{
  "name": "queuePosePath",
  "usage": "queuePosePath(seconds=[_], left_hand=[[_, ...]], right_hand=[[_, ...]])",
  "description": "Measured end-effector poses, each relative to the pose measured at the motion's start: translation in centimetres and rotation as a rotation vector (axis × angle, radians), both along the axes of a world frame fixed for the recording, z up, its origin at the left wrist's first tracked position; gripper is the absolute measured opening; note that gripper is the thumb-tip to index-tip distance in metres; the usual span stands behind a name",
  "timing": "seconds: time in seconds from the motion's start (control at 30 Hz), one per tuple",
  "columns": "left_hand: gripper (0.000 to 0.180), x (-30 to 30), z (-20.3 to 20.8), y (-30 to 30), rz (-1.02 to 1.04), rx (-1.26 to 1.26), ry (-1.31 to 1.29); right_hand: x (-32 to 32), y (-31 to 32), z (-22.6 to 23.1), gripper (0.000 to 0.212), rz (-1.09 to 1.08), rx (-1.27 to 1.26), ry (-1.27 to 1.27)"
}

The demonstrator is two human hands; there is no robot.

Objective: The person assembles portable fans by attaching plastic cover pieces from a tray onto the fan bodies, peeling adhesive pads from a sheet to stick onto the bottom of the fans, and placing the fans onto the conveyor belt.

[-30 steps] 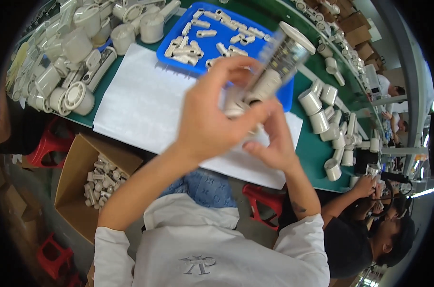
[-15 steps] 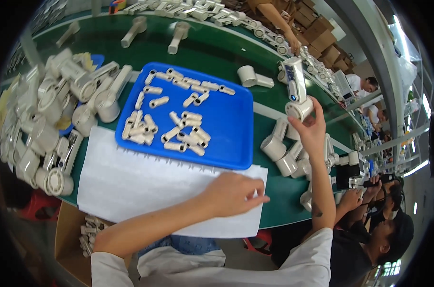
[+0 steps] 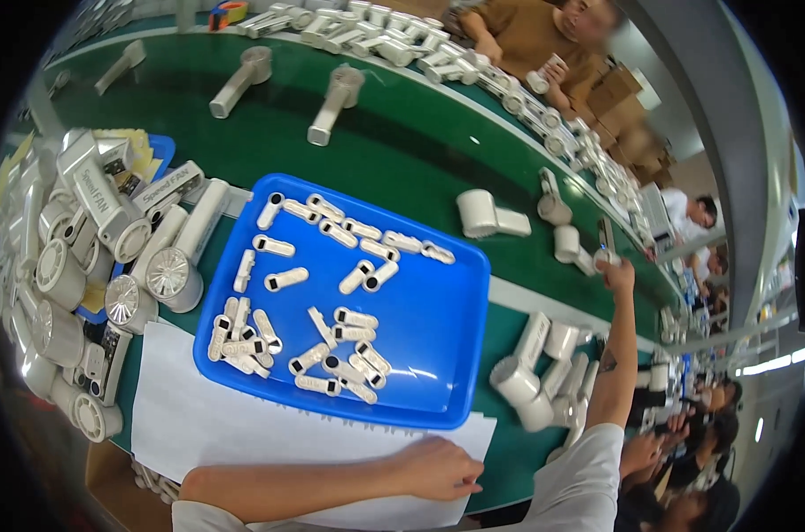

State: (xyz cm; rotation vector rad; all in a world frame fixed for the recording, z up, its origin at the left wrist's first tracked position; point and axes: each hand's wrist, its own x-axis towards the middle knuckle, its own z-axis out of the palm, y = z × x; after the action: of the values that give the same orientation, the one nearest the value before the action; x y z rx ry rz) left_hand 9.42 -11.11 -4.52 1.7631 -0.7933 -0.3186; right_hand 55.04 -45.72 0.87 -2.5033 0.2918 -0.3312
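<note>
My right hand (image 3: pixel 620 278) reaches far out to the right over the green surface. Its fingers are closed on a white handheld fan (image 3: pixel 607 238), seen small and partly covered by the fingers. My left hand (image 3: pixel 441 470) rests in a loose fist on the white paper (image 3: pixel 168 403), and nothing shows in it. Just beyond it lies a blue tray (image 3: pixel 438 355) with several small white oblong parts (image 3: pixel 286 279), each with a dark spot at one end. Two more white fans, one (image 3: pixel 555 207) and another (image 3: pixel 569 244), lie close to my right hand.
A heap of white fan bodies (image 3: pixel 92 257) fills the left side. More fan bodies (image 3: pixel 540 377) are piled right of the tray. Single fans (image 3: pixel 336 102) lie on the green belt (image 3: pixel 402 124). Across it, a person (image 3: pixel 531 40) holds a white part behind a long row of fans.
My right hand has carried the fan outward and lowered it toward the belt. My left hand has stayed over the paper, its fingers more curled. The view has shifted, so the tray appears lower.
</note>
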Motion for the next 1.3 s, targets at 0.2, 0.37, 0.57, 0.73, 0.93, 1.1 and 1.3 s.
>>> queuePosePath(seconds=[0.2,0.37,0.57,0.73,0.93,1.1,1.3], left_hand=[[0.025,-0.3,-1.2,-0.5,-0.019,-0.072,0.007],[0.024,-0.1,-1.2,-0.7,-0.024,-0.086,0.026],[0.022,0.2,0.0,0.6,-0.004,0.018,0.029],[0.020,0.2,-0.5,-0.4,-0.029,0.130,-0.125],[0.019,-2.6,3.3,1.0,0.107,0.077,-0.101],[0.035,-5.1,8.4,7.2,0.907,-0.234,-0.437],[0.073,-6.7,11.9,11.7,0.896,-0.066,-0.056]], right_hand=[[6.5,-4.5,-3.0,0.056,-0.090,-0.035,-0.143],[7.0,-0.1,-2.6,0.052,0.126,-0.415,-0.444],[-7.2,23.0,2.2,0.059,1.136,-0.411,-0.152],[-9.3,25.7,0.2,0.058,1.107,-0.509,-0.063],[-16.3,22.6,5.8,0.053,0.936,-0.461,-0.231],[-26.9,23.1,11.1,0.048,1.082,-0.351,-0.360],[-38.0,24.7,10.4,0.050,1.439,-0.397,-0.522]])
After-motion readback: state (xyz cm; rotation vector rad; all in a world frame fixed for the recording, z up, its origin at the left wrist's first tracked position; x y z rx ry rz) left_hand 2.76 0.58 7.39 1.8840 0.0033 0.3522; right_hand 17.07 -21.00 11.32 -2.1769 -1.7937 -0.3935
